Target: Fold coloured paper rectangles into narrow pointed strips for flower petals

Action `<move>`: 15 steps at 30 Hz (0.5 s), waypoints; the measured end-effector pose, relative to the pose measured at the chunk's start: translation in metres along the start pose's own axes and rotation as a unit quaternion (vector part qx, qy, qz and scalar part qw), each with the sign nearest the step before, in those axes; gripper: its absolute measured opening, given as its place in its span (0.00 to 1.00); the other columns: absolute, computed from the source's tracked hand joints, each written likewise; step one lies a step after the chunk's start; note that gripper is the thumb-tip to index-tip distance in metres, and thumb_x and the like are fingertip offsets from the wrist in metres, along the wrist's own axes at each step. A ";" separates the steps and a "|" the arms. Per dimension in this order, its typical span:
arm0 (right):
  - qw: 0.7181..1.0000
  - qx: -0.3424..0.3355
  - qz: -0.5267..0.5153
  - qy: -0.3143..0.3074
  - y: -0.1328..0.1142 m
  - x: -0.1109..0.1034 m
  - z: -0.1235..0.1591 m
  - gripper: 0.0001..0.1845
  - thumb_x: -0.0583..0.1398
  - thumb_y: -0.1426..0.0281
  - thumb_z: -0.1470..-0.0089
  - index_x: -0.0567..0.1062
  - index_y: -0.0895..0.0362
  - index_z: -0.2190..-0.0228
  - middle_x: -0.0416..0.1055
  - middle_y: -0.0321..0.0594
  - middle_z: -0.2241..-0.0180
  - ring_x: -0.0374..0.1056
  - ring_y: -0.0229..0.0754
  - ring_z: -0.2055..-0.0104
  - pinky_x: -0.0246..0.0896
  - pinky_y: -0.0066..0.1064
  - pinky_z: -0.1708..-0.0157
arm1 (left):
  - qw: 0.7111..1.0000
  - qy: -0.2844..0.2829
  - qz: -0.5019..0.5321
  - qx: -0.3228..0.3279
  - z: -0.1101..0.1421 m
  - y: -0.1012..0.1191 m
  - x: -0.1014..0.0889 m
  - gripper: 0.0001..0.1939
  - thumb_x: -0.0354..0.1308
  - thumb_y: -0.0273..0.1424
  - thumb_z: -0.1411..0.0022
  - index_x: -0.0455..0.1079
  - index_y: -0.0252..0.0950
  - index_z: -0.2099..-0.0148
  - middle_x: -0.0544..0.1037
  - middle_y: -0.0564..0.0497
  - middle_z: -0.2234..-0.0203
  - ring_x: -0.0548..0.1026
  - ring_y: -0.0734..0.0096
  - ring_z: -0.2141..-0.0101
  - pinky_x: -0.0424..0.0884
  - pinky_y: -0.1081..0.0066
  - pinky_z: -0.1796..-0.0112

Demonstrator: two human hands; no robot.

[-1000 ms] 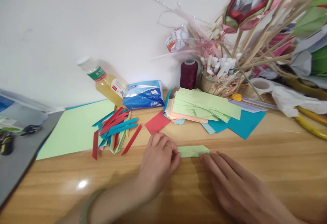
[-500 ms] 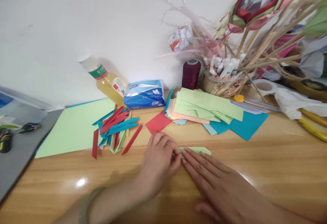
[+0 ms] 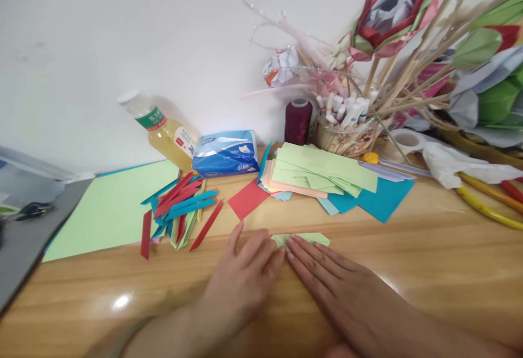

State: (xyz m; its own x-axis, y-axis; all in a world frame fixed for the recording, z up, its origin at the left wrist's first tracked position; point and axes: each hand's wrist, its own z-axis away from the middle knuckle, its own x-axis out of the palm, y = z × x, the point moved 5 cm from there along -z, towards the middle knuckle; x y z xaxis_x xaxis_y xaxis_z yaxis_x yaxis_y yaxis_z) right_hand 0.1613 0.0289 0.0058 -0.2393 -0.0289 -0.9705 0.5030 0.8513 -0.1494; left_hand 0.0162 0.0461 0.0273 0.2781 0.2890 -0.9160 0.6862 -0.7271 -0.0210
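A folded light green paper strip (image 3: 301, 237) lies flat on the wooden table in front of me, its right end cut at a slant. My left hand (image 3: 245, 271) is at the strip's left end, thumb and forefinger closed on it, while one outer finger sticks up. My right hand (image 3: 343, 281) lies flat over the strip, fingers stretched out and pressing on its front edge and middle. Left of my hands is a loose pile of folded red, blue and green strips (image 3: 180, 205). Beyond the strip sits a stack of light green paper pieces (image 3: 322, 167).
Large green sheets (image 3: 102, 211) lie at the left. Along the wall stand a drink bottle (image 3: 163, 134), a blue tissue pack (image 3: 224, 153), a dark red thread spool (image 3: 298, 122) and a basket of markers (image 3: 347, 137). Blue paper (image 3: 386, 200) and a tape roll (image 3: 406, 140) lie to the right.
My right hand has slid left from the strip's right end onto its middle. An outer finger of my left hand has lifted. The view has shifted slightly.
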 end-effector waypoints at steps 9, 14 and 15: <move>1.000 0.003 -0.028 -0.006 0.003 0.000 0.004 0.66 0.59 0.42 0.61 0.37 0.71 0.39 0.49 0.64 0.41 0.53 0.58 0.41 0.57 0.44 0.48 | 0.999 0.035 -0.006 0.005 0.000 0.005 -0.007 0.14 0.44 0.23 0.35 0.72 0.33 0.62 0.76 0.51 0.66 0.69 0.67 0.56 0.51 0.61 0.44; 0.999 -0.009 -0.033 -0.010 0.004 -0.002 0.001 0.63 0.57 0.43 0.57 0.34 0.71 0.39 0.51 0.62 0.41 0.52 0.54 0.40 0.57 0.41 0.47 | 0.998 -0.003 -0.025 0.058 -0.003 0.008 0.009 0.10 0.49 0.26 0.36 0.69 0.32 0.56 0.75 0.49 0.61 0.69 0.66 0.56 0.58 0.63 0.47; 1.000 -0.010 -0.027 -0.008 0.004 -0.004 0.003 0.63 0.57 0.43 0.57 0.35 0.71 0.39 0.52 0.63 0.41 0.53 0.54 0.41 0.57 0.40 0.47 | 0.998 -0.002 -0.027 0.058 -0.003 0.008 0.010 0.10 0.49 0.27 0.36 0.70 0.32 0.57 0.75 0.49 0.62 0.69 0.66 0.56 0.58 0.63 0.47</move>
State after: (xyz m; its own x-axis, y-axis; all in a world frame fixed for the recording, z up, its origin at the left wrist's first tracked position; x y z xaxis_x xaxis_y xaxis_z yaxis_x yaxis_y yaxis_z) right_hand 0.1664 0.0313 0.0082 -0.2526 -0.0839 -0.9639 0.4726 0.8586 -0.1986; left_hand 0.0268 0.0449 0.0198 0.2404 0.3282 -0.9135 0.6178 -0.7776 -0.1168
